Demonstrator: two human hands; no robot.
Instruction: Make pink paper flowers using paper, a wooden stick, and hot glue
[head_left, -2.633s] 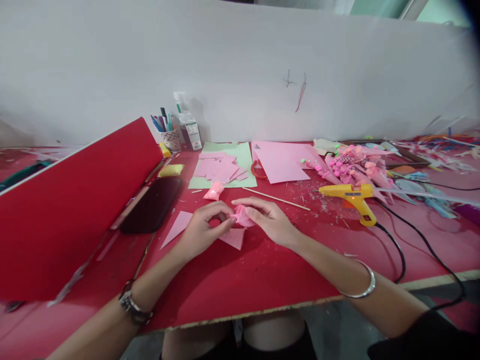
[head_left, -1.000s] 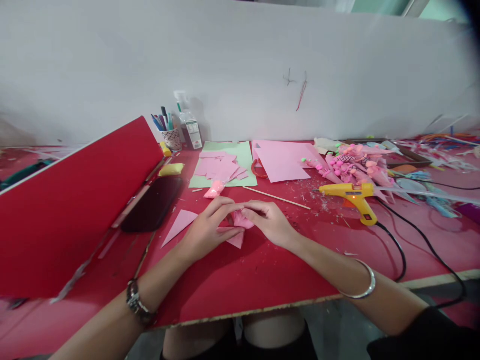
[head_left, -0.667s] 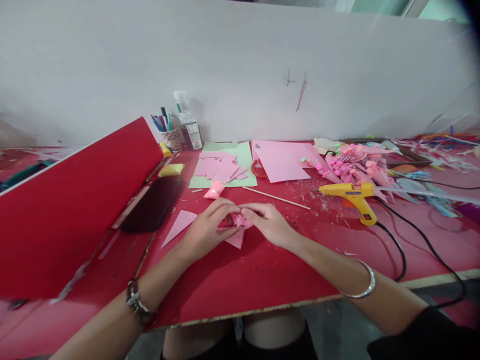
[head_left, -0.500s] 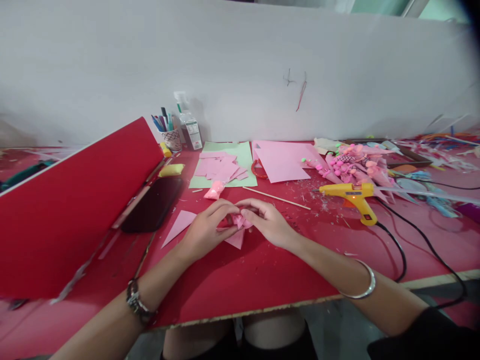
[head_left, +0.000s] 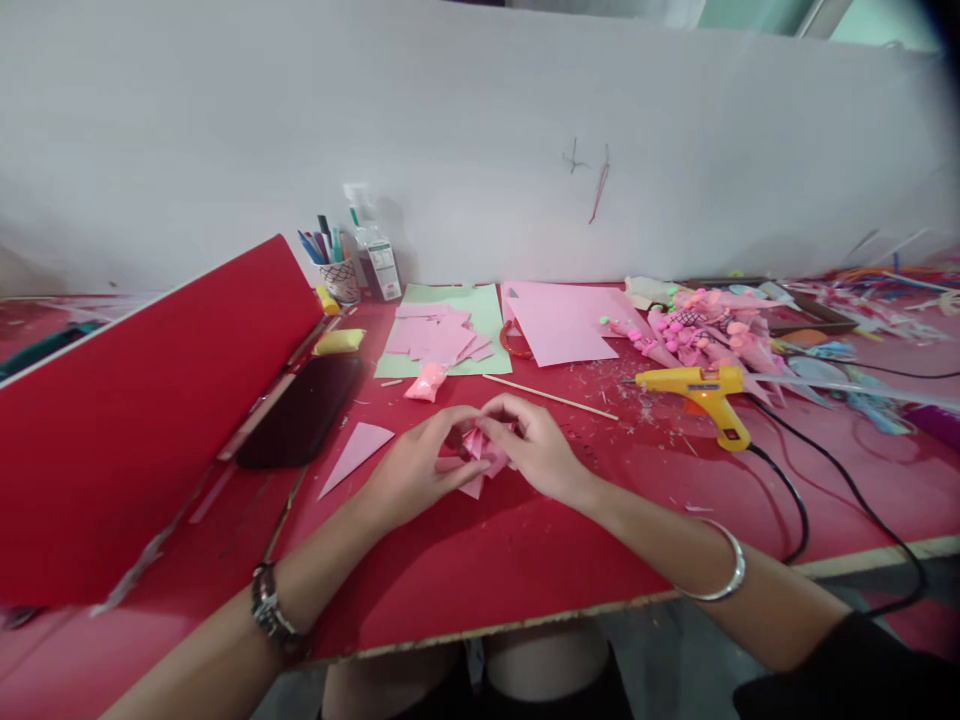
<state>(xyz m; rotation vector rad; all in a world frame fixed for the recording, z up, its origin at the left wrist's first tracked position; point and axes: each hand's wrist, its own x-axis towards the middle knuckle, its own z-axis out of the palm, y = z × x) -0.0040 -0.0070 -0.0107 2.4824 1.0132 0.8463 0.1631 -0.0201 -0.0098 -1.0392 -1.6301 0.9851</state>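
Observation:
Between my two hands is a small folded piece of pink paper, partly hidden by my fingers. My left hand grips its left side with thumb and fingers curved. My right hand pinches it from the right and above. A pink paper triangle lies on the red table left of my left hand, and another pink paper piece shows under my fingers. Just beyond my hands sits a small bag of coral-pink material.
A yellow glue gun with a black cord lies at right, near a heap of pink paper cones. Pink paper pieces rest on a green sheet. A wooden stick, a dark phone and a red board are also around.
The folded pink paper has turned in my fingers and shows more of its folds. My right hand's fingers have shifted slightly on it; the other things stay in place.

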